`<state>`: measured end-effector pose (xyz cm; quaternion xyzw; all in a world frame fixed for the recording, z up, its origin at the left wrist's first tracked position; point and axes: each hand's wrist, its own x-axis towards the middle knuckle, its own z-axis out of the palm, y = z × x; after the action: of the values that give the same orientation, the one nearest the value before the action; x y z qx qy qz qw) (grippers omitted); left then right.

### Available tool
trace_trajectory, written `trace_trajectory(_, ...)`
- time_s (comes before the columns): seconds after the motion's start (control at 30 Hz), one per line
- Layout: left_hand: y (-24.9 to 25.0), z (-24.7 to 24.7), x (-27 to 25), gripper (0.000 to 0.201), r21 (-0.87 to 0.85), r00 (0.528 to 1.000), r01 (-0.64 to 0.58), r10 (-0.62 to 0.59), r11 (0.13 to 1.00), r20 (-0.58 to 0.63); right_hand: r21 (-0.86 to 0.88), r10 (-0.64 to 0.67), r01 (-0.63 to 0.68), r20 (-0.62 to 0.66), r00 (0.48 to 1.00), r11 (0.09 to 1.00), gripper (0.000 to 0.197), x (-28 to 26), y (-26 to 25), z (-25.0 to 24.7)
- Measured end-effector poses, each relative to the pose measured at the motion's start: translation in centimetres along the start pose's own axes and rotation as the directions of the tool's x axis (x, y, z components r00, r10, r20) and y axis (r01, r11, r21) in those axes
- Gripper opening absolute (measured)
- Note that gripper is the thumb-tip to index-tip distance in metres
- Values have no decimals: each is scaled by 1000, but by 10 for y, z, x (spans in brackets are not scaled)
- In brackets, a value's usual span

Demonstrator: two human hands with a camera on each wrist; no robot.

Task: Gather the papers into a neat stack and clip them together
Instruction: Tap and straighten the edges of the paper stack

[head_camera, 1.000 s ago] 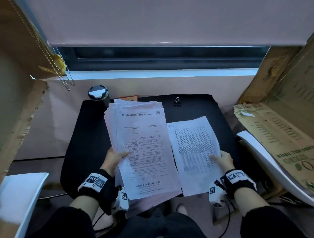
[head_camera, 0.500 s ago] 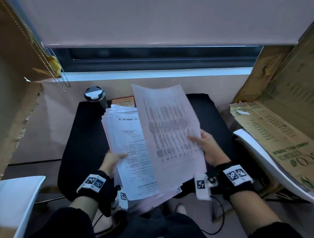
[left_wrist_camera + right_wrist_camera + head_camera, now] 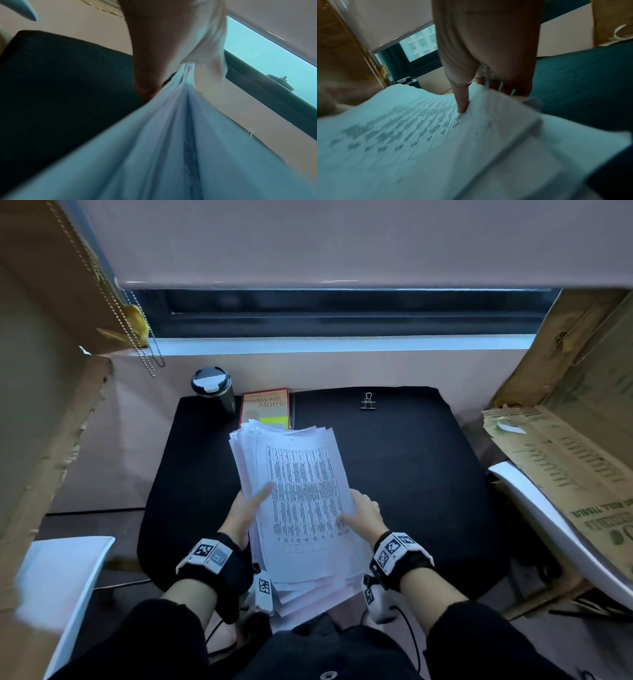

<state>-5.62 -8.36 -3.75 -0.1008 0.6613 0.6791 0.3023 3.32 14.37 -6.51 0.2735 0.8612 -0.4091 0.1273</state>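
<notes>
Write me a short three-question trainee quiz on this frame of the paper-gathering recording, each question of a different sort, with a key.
1. True or false: the binder clip is already fastened on the paper stack.
2. Multiple choice: what stands at the far left corner of the black table? A) a stapler B) a lidded cup C) a lamp
3. Fill in: the left hand and the right hand both hold the ____.

Key
1. False: the clip lies apart at the far edge of the table.
2. B; a red book lies beside it.
3. Paper stack, one hand on each side, thumbs on the top sheet.
</notes>
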Motion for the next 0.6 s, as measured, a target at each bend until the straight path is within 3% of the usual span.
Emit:
trace_trajectory(0.13, -2, 1, -1, 54, 101, 999, -27, 30, 995, -30, 396, -13, -35, 117, 993, 917, 45, -1, 3, -11)
trace_trajectory(0.23, 9, 1, -7, 52, 54, 992, -110, 107, 992, 64, 564, -58, -32, 140, 988, 825, 41, -8, 0, -27)
trace_trajectory(0.33, 34, 6, -17, 45, 16, 975, -156, 152, 988, 160, 734, -168, 27, 120, 978, 679, 50, -16, -15, -58)
trace_trajectory(0.43, 66, 24, -31, 54, 11, 941, -252, 242, 968, 237, 782, -264, 161, 4, 965, 602, 63, -31, -47, -102)
trace_trajectory(0.6, 114, 54, -48, 71, 12, 871, -442, 426, 897, 244, 687, -383, 458, -274, 882, 564, 45, -51, -93, -163)
